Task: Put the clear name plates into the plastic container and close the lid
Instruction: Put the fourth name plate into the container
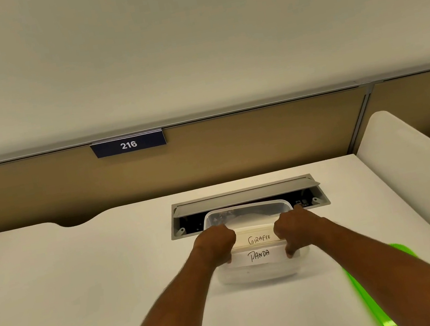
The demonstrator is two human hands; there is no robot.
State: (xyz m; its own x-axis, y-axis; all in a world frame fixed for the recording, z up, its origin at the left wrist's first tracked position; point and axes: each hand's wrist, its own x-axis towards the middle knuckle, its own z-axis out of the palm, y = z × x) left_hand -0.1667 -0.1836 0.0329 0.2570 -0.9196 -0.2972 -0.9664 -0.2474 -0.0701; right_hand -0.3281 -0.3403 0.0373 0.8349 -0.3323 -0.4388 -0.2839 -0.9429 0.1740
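Plates (258,254) held at mouth of container (256,274), centre of frame, on bench (83,272); whether seated inside cannot be told. Left hand (216,244) and right hand (294,230) curled round plate ends, both gripping. Plates judged light, stiff, slick, scratch-prone; best taken by short ends, lowered flat. Lid (384,322) seen lower right, not yet fitted.

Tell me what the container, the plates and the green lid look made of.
The container looks like thin, clear, slightly frosted plastic, with see-through walls and rounded corners. The plates are probably clear acrylic over white handwritten paper inserts, with faintly glossy edges. The green lid is likely smooth, bright plastic, though it is blurred.
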